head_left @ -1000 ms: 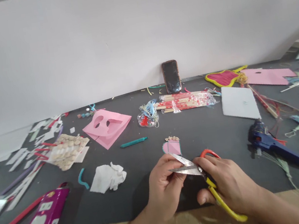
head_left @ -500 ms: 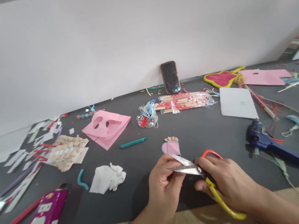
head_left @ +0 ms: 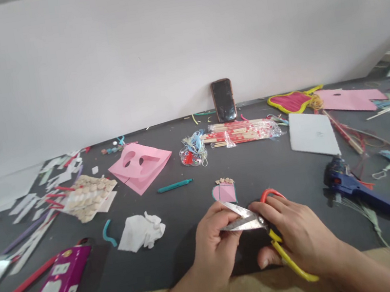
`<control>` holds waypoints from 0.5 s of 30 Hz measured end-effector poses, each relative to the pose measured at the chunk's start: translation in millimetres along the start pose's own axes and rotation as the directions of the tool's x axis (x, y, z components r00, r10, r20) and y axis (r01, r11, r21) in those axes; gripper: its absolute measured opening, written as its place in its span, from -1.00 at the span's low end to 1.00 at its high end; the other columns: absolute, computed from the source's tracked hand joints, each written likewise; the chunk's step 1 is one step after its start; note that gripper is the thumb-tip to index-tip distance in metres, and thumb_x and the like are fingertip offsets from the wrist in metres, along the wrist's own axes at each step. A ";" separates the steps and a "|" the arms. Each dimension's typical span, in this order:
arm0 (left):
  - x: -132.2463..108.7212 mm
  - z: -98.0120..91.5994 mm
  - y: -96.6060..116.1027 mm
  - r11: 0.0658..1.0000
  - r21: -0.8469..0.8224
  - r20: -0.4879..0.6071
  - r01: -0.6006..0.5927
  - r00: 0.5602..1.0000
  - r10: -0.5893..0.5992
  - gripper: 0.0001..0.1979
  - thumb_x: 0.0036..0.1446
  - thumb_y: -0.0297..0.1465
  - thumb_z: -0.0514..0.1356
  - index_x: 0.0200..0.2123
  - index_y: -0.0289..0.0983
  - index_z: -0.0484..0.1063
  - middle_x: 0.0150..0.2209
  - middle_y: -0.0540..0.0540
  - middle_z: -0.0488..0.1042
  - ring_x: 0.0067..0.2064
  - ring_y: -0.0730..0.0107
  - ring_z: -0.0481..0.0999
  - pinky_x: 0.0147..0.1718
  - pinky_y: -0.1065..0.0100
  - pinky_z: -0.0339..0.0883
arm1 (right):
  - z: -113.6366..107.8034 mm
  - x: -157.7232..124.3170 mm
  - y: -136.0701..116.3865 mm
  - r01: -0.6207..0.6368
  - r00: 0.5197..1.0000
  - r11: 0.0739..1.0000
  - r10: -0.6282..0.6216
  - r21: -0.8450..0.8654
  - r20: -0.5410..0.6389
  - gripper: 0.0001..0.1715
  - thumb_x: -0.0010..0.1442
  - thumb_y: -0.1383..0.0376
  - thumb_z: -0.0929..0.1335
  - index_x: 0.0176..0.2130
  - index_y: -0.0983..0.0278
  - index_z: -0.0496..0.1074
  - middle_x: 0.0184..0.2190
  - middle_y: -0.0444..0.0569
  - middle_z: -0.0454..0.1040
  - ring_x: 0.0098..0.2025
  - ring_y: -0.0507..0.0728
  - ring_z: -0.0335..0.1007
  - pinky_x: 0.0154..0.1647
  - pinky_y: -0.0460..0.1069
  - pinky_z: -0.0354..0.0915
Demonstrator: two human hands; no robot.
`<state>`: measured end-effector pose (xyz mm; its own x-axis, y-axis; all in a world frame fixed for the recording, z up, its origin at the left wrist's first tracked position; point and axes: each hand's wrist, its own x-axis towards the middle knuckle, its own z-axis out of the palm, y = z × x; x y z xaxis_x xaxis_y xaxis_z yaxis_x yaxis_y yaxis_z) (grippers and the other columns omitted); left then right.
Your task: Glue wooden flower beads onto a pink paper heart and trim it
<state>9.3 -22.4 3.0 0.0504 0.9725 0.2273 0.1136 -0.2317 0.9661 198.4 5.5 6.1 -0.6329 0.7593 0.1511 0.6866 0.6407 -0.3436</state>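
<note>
1. nearest: the right hand (head_left: 297,231) is wrapped round the metal scissors with one red handle loop and one yellow (head_left: 261,222), thumb low by the yellow side. blades are spread, pointing left.
2. my guess: the scissors are stiff, fairly light, slick on the steel. grip the loops, keep skin off the edges.
3. left hand (head_left: 216,246) has its fingers curled together right at the blade tips; can't tell if anything's pinched in there.
4. just past those fingers, on the dark grey counter (head_left: 176,213): a small pink round-ended flat piece with teal edging (head_left: 226,192). looks light and bendy, so i'd hold it by the edges.
5. little beige bits (head_left: 224,180) sit at its far end.
6. way back, a dark phone (head_left: 223,99) leans on the white wall (head_left: 164,47).
</note>
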 end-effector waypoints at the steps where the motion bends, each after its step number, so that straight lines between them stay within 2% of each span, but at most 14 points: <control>1: 0.4 0.0 0.1 1.000 -0.004 0.008 0.010 1.000 -0.010 -0.78 0.07 -0.57 0.14 -0.58 -0.29 0.41 -0.47 0.01 0.35 -0.40 0.50 0.36 -0.41 0.49 0.22 | 0.4 -0.1 -0.1 -0.001 1.000 1.000 0.000 0.011 0.009 -0.16 0.00 -0.33 0.23 -0.08 0.29 0.36 -0.38 0.06 0.42 -0.38 0.21 0.40 -0.43 0.04 0.31; 8: -0.1 1.0 -2.4 0.995 -0.064 0.041 0.083 0.996 -0.080 -0.79 0.10 -0.53 0.13 -0.57 -0.30 0.41 -0.48 0.02 0.30 -0.49 0.55 0.31 -0.52 0.50 0.17 | 2.9 -2.7 -1.9 -0.005 1.000 0.999 0.004 0.032 0.020 -0.18 0.06 -0.33 0.16 -0.14 0.30 0.35 -0.45 0.02 0.42 -0.46 0.19 0.41 -0.47 0.02 0.26; 15: -3.0 2.5 -4.3 0.994 -0.080 0.047 0.080 0.996 -0.077 -0.82 0.15 -0.45 0.13 -0.48 -0.31 0.46 -0.41 -0.02 0.34 -0.54 0.60 0.29 -0.58 0.51 0.18 | 3.9 -6.5 -2.5 0.007 1.000 0.999 -0.008 0.042 0.027 -0.27 0.19 -0.26 0.08 -0.21 0.30 0.33 -0.47 0.00 0.43 -0.50 0.15 0.37 -0.51 -0.01 0.21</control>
<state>11.2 -24.4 -2.2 0.0883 0.9853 0.1465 0.0377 -0.1503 0.9879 199.4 -1.4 2.3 -0.6477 0.7509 0.1288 0.6666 0.6404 -0.3815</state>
